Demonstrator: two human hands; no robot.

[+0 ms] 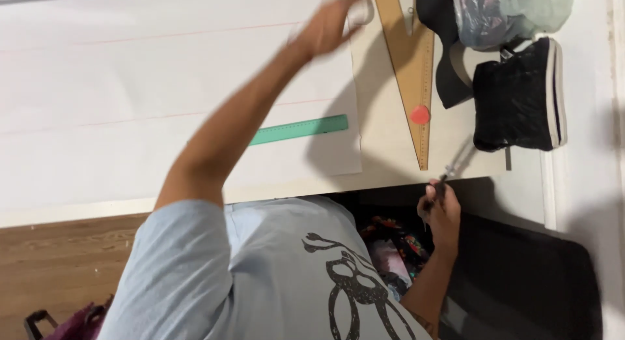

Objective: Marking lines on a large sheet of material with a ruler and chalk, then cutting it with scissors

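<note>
White sheets of paper (130,86), smooth and flat with thin reddish ruled lines, cover most of the pale desk (384,144). On the paper lies a flat green plastic ruler (301,129), partly hidden under the forearm. Beside the paper rests a large wooden triangular set square (407,60) with a scale along its edge, and a small round red disc (420,114) lies on it. Further along sit a black quilted fabric pouch (514,99) with white trim and a crumpled translucent plastic bag (501,14).

One hand (329,24), blurred, stretches over the far edge of the paper near the tip of the set square; whether its fingers are spread or closed I cannot tell. The other hand (441,210) is at the desk's near edge, closed around a thin dark pen-like tool (449,174), well apart from the ruler. Which hand is left or right I cannot tell.

Brown wood-grain floor (58,268) shows beside the desk.
</note>
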